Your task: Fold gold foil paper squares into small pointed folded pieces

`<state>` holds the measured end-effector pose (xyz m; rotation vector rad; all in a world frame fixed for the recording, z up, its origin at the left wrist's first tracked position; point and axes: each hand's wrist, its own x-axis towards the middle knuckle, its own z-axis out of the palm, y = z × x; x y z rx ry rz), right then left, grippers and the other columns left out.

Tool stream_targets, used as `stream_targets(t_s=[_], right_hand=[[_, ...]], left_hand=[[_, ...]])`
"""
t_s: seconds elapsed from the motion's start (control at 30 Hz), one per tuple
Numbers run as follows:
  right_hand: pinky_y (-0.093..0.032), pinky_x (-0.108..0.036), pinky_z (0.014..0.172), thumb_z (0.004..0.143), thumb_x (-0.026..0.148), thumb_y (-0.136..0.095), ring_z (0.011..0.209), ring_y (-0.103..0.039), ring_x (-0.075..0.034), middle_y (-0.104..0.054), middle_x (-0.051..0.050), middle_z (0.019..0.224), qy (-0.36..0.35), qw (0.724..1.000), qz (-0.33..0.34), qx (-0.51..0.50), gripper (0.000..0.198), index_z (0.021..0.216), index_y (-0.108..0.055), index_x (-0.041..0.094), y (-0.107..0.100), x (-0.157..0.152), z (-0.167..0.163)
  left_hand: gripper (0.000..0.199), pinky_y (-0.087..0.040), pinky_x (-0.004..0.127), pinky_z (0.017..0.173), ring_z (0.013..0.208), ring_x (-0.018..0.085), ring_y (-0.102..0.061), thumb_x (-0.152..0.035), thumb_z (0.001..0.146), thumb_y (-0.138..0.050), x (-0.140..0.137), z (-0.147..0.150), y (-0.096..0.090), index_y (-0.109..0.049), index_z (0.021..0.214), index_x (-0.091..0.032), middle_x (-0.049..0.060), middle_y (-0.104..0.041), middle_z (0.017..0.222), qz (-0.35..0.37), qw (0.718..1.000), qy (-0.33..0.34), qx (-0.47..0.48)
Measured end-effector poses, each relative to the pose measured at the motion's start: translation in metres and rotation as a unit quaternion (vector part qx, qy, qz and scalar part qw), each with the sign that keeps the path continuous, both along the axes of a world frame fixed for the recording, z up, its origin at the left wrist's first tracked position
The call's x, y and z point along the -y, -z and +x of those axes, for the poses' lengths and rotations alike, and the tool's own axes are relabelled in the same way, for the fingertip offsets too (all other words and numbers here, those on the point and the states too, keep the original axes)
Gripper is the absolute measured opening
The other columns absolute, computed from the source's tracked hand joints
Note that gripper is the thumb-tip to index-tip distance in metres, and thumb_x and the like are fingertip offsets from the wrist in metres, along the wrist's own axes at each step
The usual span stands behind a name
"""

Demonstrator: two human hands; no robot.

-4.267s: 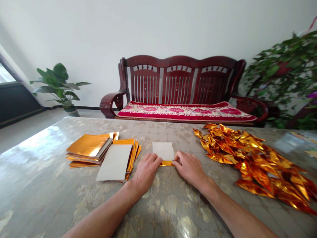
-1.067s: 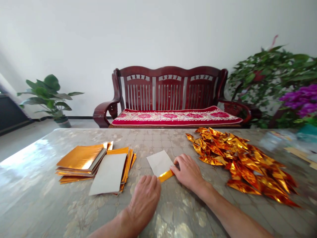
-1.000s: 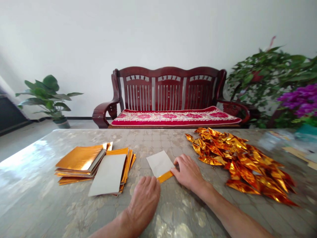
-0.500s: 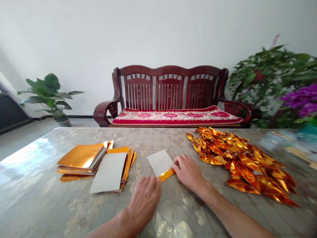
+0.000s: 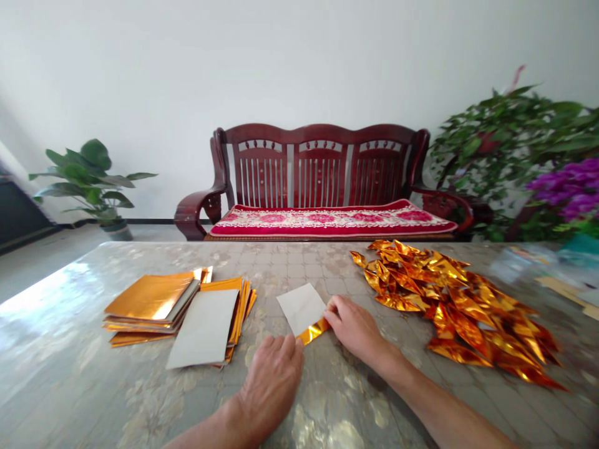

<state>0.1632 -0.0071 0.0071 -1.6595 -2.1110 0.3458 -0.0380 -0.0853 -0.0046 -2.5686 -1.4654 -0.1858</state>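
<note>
A sheet of foil paper (image 5: 301,307) lies on the table, its pale side up and its near edge folded over into a shiny gold strip. My left hand (image 5: 277,374) is closed on the left end of that strip, fingertips down at the fold. At the strip's other end, my right hand (image 5: 350,321) pinches the fold between thumb and fingers. To the left sit a stack of gold foil sheets (image 5: 148,297) and a second stack topped by a pale sheet (image 5: 206,327). Folded gold foil pieces (image 5: 449,299) are heaped to the right.
The table (image 5: 154,399) has a patterned, glossy cover. Clear plastic bags (image 5: 524,262) rest at its right edge. Beyond stands a dark red wooden bench (image 5: 322,168) with a floral cushion. A potted plant (image 5: 93,181) is at left; leafy plants and purple flowers (image 5: 568,187) are at right.
My right hand's fingers have shifted slightly on the fold, and its index finger is tucked in more. The left hand is nearly unmoved. The view has shifted a little.
</note>
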Motion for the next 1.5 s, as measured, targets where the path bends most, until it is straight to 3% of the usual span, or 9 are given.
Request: stream_targets(t_s=[0.07, 0.27, 0.53, 0.7, 0.87, 1.0, 1.2, 1.37, 1.5], right_hand=[[-0.040, -0.026, 0.065, 0.083, 0.023, -0.056, 0.074, -0.061, -0.015, -0.068, 0.002, 0.081, 0.003, 0.997, -0.035, -0.075, 0.003, 0.084, -0.058, 0.022, 0.003, -0.004, 0.000], [-0.049, -0.025, 0.063, 0.064, 0.016, -0.058, 0.069, -0.063, -0.014, -0.068, -0.002, 0.093, 0.014, 0.943, -0.101, -0.317, 0.034, 0.098, -0.058, 0.019, 0.011, -0.014, -0.007], [-0.053, -0.029, 0.071, 0.070, 0.021, -0.054, 0.075, -0.063, -0.016, -0.064, -0.003, 0.090, -0.015, 0.919, -0.009, -0.395, 0.034, 0.104, -0.055, 0.019, 0.011, -0.006, -0.017], [-0.054, -0.029, 0.077, 0.071, 0.017, -0.050, 0.085, -0.065, -0.017, -0.065, -0.004, 0.097, -0.033, 0.932, -0.041, -0.358, 0.035, 0.105, -0.055, 0.020, 0.017, -0.006, -0.017], [-0.047, -0.037, 0.094, 0.079, 0.015, -0.051, 0.106, -0.058, -0.022, -0.061, -0.008, 0.112, -0.022, 0.986, 0.076, -0.144, 0.036, 0.113, -0.060, 0.020, 0.016, -0.007, -0.010], [-0.042, -0.037, 0.097, 0.086, 0.020, -0.057, 0.110, -0.054, -0.024, -0.062, -0.009, 0.112, -0.032, 0.996, 0.080, -0.001, 0.026, 0.111, -0.064, 0.020, 0.010, -0.004, -0.010], [-0.041, -0.035, 0.092, 0.091, 0.030, -0.057, 0.105, -0.055, -0.024, -0.066, -0.007, 0.107, -0.026, 0.998, 0.058, 0.007, 0.020, 0.105, -0.069, 0.020, 0.004, -0.001, -0.012], [-0.044, -0.032, 0.079, 0.090, 0.043, -0.055, 0.091, -0.061, -0.023, -0.071, -0.004, 0.092, -0.030, 0.990, -0.023, -0.138, 0.027, 0.089, -0.071, 0.021, 0.005, -0.003, -0.020], [-0.045, -0.028, 0.067, 0.084, 0.036, -0.057, 0.078, -0.066, -0.021, -0.073, -0.004, 0.084, -0.053, 0.960, -0.086, -0.262, 0.021, 0.085, -0.068, 0.018, 0.007, 0.002, -0.031]], left_hand=[[0.017, -0.041, 0.035, 0.071, 0.078, 0.021, -0.057, -0.011, 0.095, -0.046, 0.000, 0.000, 0.001, -0.061, 0.100, -0.018, 0.004, -0.058, 0.085, 0.000, 1.000, 0.000, 0.001], [0.020, -0.043, 0.035, 0.071, 0.078, 0.021, -0.059, -0.012, 0.097, -0.043, -0.002, -0.002, 0.000, -0.062, 0.099, -0.019, 0.004, -0.059, 0.084, -0.005, 1.000, 0.003, 0.006], [0.024, -0.048, 0.030, 0.081, 0.086, 0.016, -0.062, -0.021, 0.099, -0.043, -0.017, -0.009, -0.012, -0.063, 0.111, -0.027, 0.003, -0.063, 0.105, -0.016, 0.990, -0.034, 0.138], [0.025, -0.050, 0.027, 0.086, 0.095, 0.016, -0.061, -0.020, 0.098, -0.044, -0.022, -0.010, -0.007, -0.067, 0.106, -0.026, 0.002, -0.063, 0.105, -0.064, 0.978, -0.050, 0.190], [0.030, -0.048, 0.029, 0.089, 0.099, 0.018, -0.061, -0.015, 0.096, -0.045, -0.022, -0.010, -0.011, -0.064, 0.116, -0.026, 0.004, -0.063, 0.111, -0.044, 0.980, -0.061, 0.185], [0.025, -0.048, 0.028, 0.081, 0.091, 0.018, -0.063, -0.017, 0.094, -0.049, -0.028, -0.009, -0.013, -0.068, 0.108, -0.025, 0.003, -0.067, 0.095, -0.075, 0.974, -0.083, 0.197], [0.020, -0.048, 0.026, 0.075, 0.083, 0.016, -0.066, -0.017, 0.090, -0.055, -0.036, -0.008, -0.003, -0.072, 0.099, -0.023, 0.002, -0.071, 0.089, -0.097, 0.914, -0.098, 0.382], [0.020, -0.052, 0.025, 0.072, 0.076, 0.016, -0.067, -0.017, 0.084, -0.059, -0.035, 0.000, 0.003, -0.072, 0.098, -0.020, 0.002, -0.074, 0.089, -0.151, 0.843, -0.095, 0.508], [0.019, -0.053, 0.024, 0.072, 0.075, 0.015, -0.068, -0.015, 0.083, -0.058, -0.034, 0.006, 0.005, -0.073, 0.094, -0.021, 0.001, -0.075, 0.086, -0.193, 0.825, -0.064, 0.527]])
